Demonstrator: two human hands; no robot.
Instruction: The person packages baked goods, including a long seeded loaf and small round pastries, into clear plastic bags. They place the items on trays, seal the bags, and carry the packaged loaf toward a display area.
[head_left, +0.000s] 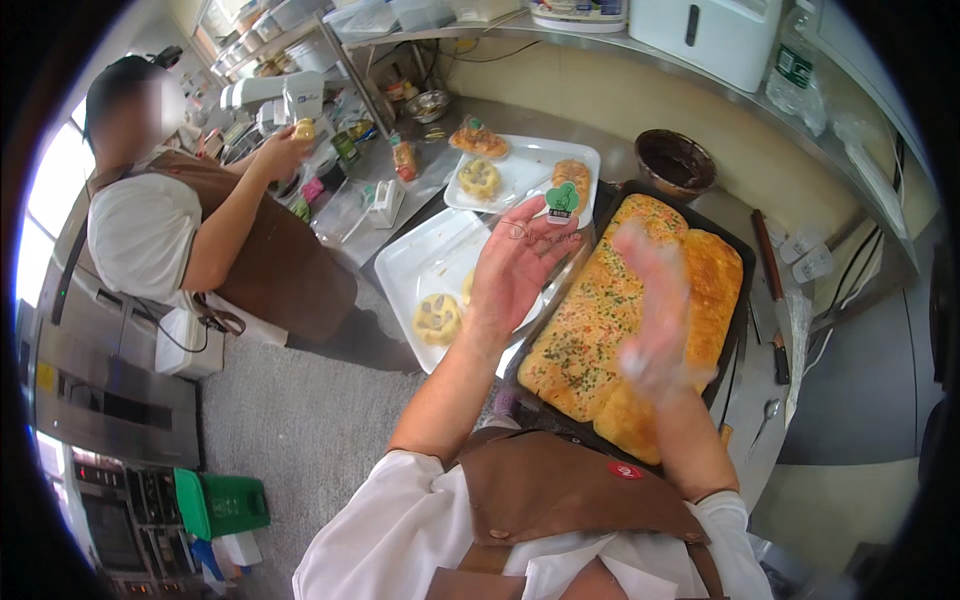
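Note:
A clear plastic bag (551, 232) with printed writing and a green sticker lies across the raised palm of my left hand (514, 259). The fingers of that hand stretch out behind the film. My right hand (660, 307) is motion-blurred, thumb apart from the fingers, with no object visible in it. It hovers over a dark baking tray (551, 416). That tray holds a golden bread slab topped with green and orange bits (581, 322) and a plain golden bread (716, 289) along its right side.
Two white trays (401, 259) (517, 146) carry round buns and wrapped bread. A bowl with dark residue (675, 161), knives (765, 240) and a spoon (765, 420) lie around the baking tray. A co-worker (247, 225) stands at left; a shelf (585, 37) overhangs the counter.

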